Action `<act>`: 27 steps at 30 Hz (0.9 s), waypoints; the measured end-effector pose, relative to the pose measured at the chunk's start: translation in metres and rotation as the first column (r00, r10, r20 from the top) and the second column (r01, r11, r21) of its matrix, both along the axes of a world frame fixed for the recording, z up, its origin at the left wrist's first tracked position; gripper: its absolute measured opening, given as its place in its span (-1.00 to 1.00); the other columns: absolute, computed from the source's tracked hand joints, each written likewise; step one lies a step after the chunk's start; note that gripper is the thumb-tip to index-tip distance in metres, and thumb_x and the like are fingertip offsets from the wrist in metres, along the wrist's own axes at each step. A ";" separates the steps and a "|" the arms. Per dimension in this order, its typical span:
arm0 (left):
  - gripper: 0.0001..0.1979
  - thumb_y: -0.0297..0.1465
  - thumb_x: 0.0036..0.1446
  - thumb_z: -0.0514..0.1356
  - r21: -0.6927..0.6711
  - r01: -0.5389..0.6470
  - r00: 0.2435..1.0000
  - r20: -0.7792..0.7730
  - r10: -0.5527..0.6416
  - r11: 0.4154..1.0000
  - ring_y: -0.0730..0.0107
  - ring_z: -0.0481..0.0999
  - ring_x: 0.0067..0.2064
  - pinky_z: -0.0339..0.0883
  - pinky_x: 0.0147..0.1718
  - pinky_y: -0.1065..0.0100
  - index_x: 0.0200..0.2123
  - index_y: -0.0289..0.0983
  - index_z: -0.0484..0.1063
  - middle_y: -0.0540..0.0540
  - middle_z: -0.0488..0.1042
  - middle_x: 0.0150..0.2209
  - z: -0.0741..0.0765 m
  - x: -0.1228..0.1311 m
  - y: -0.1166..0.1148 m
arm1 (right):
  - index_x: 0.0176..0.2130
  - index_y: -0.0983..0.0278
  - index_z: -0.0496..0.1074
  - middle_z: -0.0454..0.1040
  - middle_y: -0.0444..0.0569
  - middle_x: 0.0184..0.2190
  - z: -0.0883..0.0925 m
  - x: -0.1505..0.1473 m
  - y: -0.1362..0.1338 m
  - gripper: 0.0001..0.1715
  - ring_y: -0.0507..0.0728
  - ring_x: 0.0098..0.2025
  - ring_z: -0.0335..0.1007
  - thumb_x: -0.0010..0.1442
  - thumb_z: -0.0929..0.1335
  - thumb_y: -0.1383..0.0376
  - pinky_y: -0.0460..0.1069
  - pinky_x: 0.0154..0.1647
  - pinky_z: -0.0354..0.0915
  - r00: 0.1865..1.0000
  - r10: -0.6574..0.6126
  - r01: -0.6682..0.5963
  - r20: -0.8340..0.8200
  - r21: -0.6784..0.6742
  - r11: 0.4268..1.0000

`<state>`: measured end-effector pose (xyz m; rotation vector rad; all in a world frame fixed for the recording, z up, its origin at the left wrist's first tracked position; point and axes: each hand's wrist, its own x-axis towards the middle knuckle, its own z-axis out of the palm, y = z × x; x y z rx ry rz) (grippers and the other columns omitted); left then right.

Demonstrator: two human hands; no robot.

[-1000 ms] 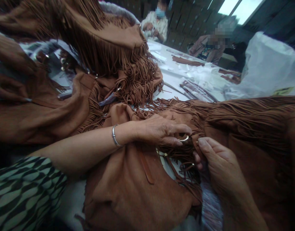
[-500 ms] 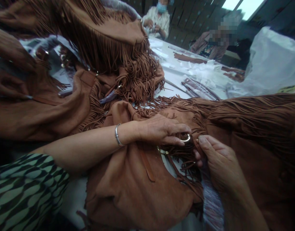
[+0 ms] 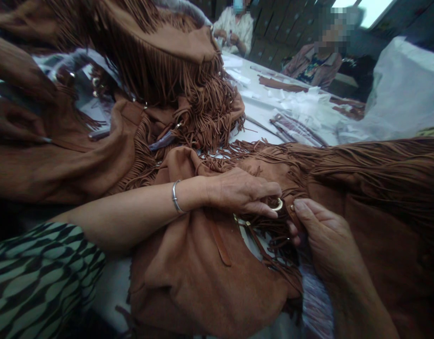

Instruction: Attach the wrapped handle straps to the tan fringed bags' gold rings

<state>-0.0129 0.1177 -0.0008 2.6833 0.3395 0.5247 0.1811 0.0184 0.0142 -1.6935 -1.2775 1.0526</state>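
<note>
A brown suede fringed bag lies in front of me, its zipped opening facing right. My left hand, with a silver bangle at the wrist, reaches across it and pinches a gold metal ring between thumb and fingers. Just to the right, my right hand is closed on the brown leather end of a strap, where a small gold stud shows. Plastic wrapping covers the strap below that hand. Ring and strap end are close but apart. A leather zip pull hangs over the bag's side.
Another fringed bag lies on the right, and more bags are piled at the back left. Another person's hands work at the far left. Plastic bags and wrapped straps lie on the white table. Two people sit beyond it.
The view has shifted slightly. The ring in my left hand has turned a little and sits nearer the strap end. Both hands keep their hold.
</note>
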 end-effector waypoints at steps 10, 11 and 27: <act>-0.58 -0.07 0.26 -0.06 0.110 0.001 1.000 -0.005 -0.001 0.994 0.36 0.48 -0.29 0.11 -0.50 0.39 -0.21 -0.32 0.30 -0.12 0.49 -0.28 0.000 0.004 -0.002 | -0.51 0.27 0.33 0.26 -0.21 -0.69 -0.002 0.001 0.001 -0.57 -0.09 -0.70 0.11 0.19 0.31 0.02 -0.21 -0.72 0.06 1.000 0.005 -0.005 -0.009 -0.005 1.000; -0.58 -0.06 0.26 -0.06 0.113 0.004 1.000 -0.001 -0.003 0.994 0.36 0.48 -0.29 0.12 -0.50 0.39 -0.22 -0.32 0.31 -0.12 0.49 -0.28 0.000 0.004 -0.002 | -0.51 0.28 0.33 0.26 -0.21 -0.70 -0.003 0.001 0.001 -0.57 -0.09 -0.70 0.11 0.19 0.31 0.01 -0.20 -0.72 0.06 1.000 -0.001 0.001 -0.012 -0.002 1.000; -0.60 -0.09 0.26 -0.04 -0.018 0.126 0.992 0.022 -0.126 0.992 0.38 0.47 -0.30 0.20 -0.40 0.40 -0.20 -0.33 0.31 -0.12 0.50 -0.25 0.000 0.002 -0.003 | -0.56 0.30 0.36 0.21 -0.19 -0.74 -0.005 0.007 0.001 -0.55 -0.08 -0.72 0.04 0.09 0.38 0.00 -0.19 -0.76 -0.02 0.998 0.045 -0.046 -0.046 -0.017 0.999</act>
